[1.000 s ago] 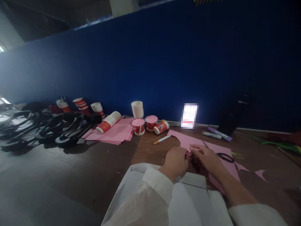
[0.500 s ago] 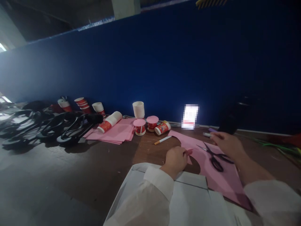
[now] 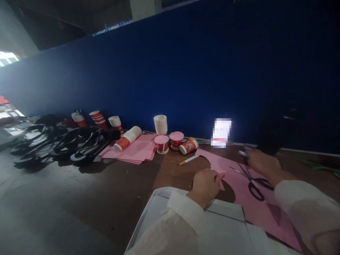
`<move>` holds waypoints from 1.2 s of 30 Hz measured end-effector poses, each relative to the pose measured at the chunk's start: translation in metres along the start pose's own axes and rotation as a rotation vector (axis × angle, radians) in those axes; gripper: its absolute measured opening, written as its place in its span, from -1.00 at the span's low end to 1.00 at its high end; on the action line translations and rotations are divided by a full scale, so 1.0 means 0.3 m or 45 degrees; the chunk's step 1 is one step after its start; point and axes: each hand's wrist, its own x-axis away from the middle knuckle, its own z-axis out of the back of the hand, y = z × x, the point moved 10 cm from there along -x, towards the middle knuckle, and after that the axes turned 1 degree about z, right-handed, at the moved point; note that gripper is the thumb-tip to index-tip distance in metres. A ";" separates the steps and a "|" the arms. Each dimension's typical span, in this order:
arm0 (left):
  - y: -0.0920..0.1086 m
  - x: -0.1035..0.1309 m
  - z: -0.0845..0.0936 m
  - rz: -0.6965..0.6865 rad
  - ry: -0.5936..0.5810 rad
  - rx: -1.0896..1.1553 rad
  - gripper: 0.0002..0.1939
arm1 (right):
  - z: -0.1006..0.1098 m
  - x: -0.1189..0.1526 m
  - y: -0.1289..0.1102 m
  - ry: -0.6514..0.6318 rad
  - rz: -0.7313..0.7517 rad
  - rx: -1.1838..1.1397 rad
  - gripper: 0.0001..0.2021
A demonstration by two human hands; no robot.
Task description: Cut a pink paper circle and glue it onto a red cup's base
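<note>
My left hand [image 3: 205,186] is closed, pinching a small pink paper piece [image 3: 221,176] between its fingertips. Past the scissors, my right hand [image 3: 262,164] has its fingers closed at the end of a small whitish cylinder [image 3: 243,154]; a bit of purple shows beside the fingertips. Black-handled scissors [image 3: 256,192] lie with blades slightly apart on a large pink sheet [image 3: 247,209], which has rounded cut-outs along its left edge. A white stick with an orange end [image 3: 189,160] lies on the brown table, left of the sheet.
Two red paper cups topped with pink discs [image 3: 161,139] stand by a lying cup [image 3: 188,146] and an upright whitish cup [image 3: 160,124]. Pink sheets [image 3: 132,154] lie under another lying cup. Black strapped items [image 3: 85,145] fill the left. A bright blurred screen [image 3: 221,132] leans against the blue partition [image 3: 159,71].
The whole view has shifted slightly, moving the table things right in the picture. Both hands keep nearly the same places, the left still pinching the pink paper piece.
</note>
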 end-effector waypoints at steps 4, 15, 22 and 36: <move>-0.001 -0.001 0.002 0.026 -0.024 0.015 -0.66 | 0.060 0.029 -0.037 -0.012 -0.045 -0.055 -0.64; -0.043 0.001 0.019 0.158 0.036 0.213 -0.59 | 0.030 0.310 -0.187 -0.055 -0.254 -1.161 -0.48; -0.036 0.019 0.061 0.167 0.129 0.407 -0.43 | -0.008 0.412 -0.232 0.046 -0.373 -1.484 -0.56; 0.058 0.007 0.087 -0.206 0.258 0.092 -0.74 | 0.032 0.424 -0.256 0.001 -0.249 -1.183 -0.56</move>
